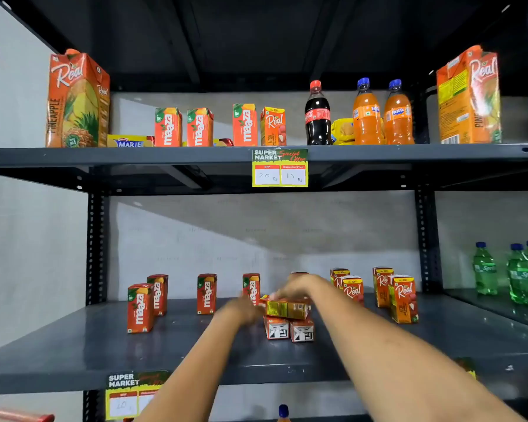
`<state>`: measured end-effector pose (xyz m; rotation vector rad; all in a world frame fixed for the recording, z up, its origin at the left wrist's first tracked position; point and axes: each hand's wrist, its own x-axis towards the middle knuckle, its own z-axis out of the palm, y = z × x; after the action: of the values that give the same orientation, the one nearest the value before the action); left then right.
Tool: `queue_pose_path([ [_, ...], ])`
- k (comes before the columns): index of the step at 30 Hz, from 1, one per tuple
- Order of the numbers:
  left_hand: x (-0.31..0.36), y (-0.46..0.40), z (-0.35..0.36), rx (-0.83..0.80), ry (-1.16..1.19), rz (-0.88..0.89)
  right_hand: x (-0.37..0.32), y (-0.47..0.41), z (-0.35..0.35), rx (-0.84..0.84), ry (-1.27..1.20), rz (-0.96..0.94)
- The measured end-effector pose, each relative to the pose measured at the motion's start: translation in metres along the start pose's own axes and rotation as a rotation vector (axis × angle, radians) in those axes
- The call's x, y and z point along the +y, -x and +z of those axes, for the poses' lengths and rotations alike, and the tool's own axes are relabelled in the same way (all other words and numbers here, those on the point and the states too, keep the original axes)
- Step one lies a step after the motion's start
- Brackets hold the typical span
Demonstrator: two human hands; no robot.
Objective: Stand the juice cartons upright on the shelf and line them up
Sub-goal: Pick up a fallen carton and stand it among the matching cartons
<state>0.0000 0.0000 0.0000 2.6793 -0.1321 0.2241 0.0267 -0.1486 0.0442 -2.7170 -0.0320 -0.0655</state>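
On the lower shelf a small pile of juice cartons lies flat in the middle. Two cartons lie side by side with their bases facing me. A third carton lies across the top of them. My right hand rests on this top carton from above and grips it. My left hand is blurred at the carton's left end, touching it. Upright Maaza cartons stand to the left, one just behind my left hand. Upright Real cartons stand to the right.
The upper shelf holds two tall Real cartons, small Maaza cartons, a cola bottle and two Fanta bottles. Green Sprite bottles stand on a neighbouring shelf at right. Price tags hang on the shelf edges.
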Motion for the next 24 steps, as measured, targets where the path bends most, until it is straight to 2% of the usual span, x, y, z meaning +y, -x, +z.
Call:
queue_pose_path([
  [1, -0.003, 0.001, 0.008, -0.208, -0.01, -0.044, 0.004, 0.0, -0.004, -0.129, -0.007, 0.031],
  [2, -0.006, 0.005, 0.016, -0.347, -0.034, -0.022, 0.008, -0.001, -0.008, -0.191, -0.005, 0.038],
  [3, -0.015, 0.01, 0.026, -0.408, -0.109, -0.005, 0.014, -0.006, -0.011, -0.196, -0.009, 0.04],
  [4, -0.024, 0.015, 0.036, -0.387, -0.157, 0.025, 0.018, -0.009, -0.015, -0.183, -0.029, 0.044],
  [7, -0.04, 0.025, 0.057, -0.164, -0.338, 0.16, 0.023, -0.023, -0.015, -0.253, -0.084, 0.083],
  [10, -0.048, 0.037, 0.075, 0.241, -0.462, 0.306, 0.021, -0.028, -0.012, -0.355, -0.145, 0.149],
  [12, -0.052, 0.041, 0.085, 0.374, -0.447, 0.349, 0.016, -0.028, -0.004, -0.345, -0.136, 0.145],
  [15, -0.054, 0.044, 0.088, 0.434, -0.423, 0.359, 0.01, -0.02, 0.008, -0.288, -0.123, 0.06],
  [17, -0.056, 0.042, 0.09, 0.449, -0.419, 0.365, 0.011, -0.013, 0.021, -0.158, -0.306, -0.047],
  [20, -0.057, 0.04, 0.091, 0.45, -0.431, 0.37, 0.018, 0.003, 0.043, -0.008, -0.889, -0.173],
  [22, -0.059, 0.038, 0.092, 0.435, -0.441, 0.37, 0.026, 0.01, 0.051, -0.045, -1.174, -0.239],
  [24, -0.06, 0.035, 0.093, 0.438, -0.448, 0.375, 0.038, 0.011, 0.054, -0.203, -1.423, -0.266],
])
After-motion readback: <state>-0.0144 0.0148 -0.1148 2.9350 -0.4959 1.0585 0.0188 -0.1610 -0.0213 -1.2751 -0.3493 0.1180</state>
